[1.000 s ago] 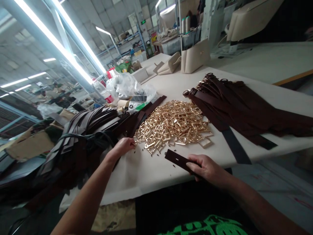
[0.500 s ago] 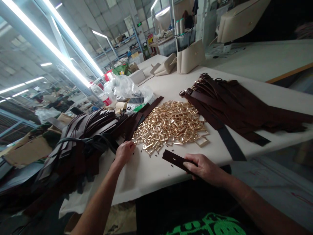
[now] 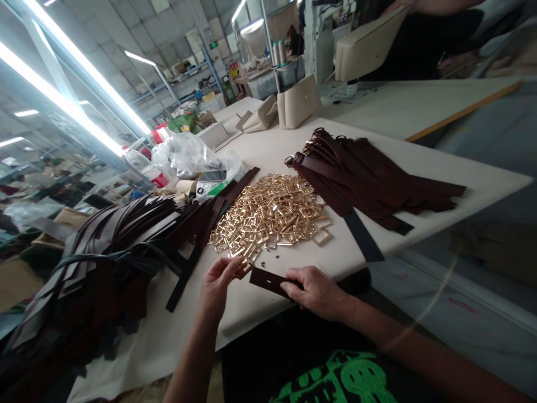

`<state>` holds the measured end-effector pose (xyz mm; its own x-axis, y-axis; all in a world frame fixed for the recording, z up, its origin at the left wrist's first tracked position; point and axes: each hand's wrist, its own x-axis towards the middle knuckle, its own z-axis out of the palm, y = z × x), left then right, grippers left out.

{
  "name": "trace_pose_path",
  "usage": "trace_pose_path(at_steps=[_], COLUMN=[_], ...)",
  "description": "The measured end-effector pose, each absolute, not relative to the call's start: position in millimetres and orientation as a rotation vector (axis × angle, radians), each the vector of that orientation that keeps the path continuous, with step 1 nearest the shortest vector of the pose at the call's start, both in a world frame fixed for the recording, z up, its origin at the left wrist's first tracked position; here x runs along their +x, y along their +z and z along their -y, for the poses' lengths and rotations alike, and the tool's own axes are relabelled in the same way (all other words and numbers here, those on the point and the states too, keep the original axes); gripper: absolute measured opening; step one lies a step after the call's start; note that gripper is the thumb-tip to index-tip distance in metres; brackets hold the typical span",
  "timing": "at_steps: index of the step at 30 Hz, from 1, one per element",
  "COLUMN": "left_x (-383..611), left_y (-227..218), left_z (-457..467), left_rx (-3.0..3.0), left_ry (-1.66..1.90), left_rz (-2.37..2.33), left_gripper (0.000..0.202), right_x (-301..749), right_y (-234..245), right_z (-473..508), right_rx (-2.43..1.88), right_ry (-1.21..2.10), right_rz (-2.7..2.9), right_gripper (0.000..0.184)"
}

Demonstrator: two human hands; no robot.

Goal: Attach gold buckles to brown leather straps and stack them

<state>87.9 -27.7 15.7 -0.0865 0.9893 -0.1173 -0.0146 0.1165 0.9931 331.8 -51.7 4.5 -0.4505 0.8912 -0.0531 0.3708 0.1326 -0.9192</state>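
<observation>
Jutting leftward from the right hand (image 3: 314, 292), a dark brown strap (image 3: 268, 281) lies over the near part of the worktop (image 3: 247, 310), a small slot showing close to its free end. That hand's grip is closed on it, thumb on top. Just beside the free end, the left hand (image 3: 216, 286) pinches a small gold frame (image 3: 244, 270) between thumb and fingers; from where I stand I can't tell whether frame and strap touch. A few tiny dark bits (image 3: 263, 263) lie near them on the pale surface.

Right beyond the hands spreads a heap of gold frames (image 3: 272, 210), rectangular and glinting under the lights. To its right, brown straps (image 3: 369, 170) lie fanned out in a thick pile, with one black strap end (image 3: 363, 238) pointing back toward the worker. On the left, a big bundle of dark strips (image 3: 121, 238) is bound by a black tie (image 3: 109, 257) and droops past the worktop's edge.

Farther back are a clear plastic bag (image 3: 184, 154), a bottle (image 3: 145, 166) with a red label, and two beige bags, one upright (image 3: 297, 103), one tipped over (image 3: 260, 117). At the next table (image 3: 403, 106), another person's arm (image 3: 440, 4) reaches over a beige cover (image 3: 364, 50).
</observation>
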Motion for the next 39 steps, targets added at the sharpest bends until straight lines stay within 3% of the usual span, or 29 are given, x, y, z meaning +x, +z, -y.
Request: trace_pose_path(at_steps=[6, 24, 31, 39], left_x=[113, 128, 147, 161], left_y=[16, 5, -15, -19], left_z=[41, 48, 68, 72], left_rx=[0.989, 0.730, 1.053, 1.016], left_ry=[1.259, 1.271, 1.116, 1.369], left_rz=[-1.248, -1.180, -1.323, -1.403], left_gripper=[0.019, 0.026, 0.021, 0.022], right_x=[327, 326, 321, 328], right_y=[3, -1, -6, 0], right_z=[54, 58, 55, 60], right_rx=[-1.236, -1.225, -1.125, -1.056], right_ry=[1.146, 1.125, 1.089, 1.225], right_rz=[1.862, 1.775, 1.751, 1.797], right_gripper=[0.024, 0.025, 0.021, 0.016])
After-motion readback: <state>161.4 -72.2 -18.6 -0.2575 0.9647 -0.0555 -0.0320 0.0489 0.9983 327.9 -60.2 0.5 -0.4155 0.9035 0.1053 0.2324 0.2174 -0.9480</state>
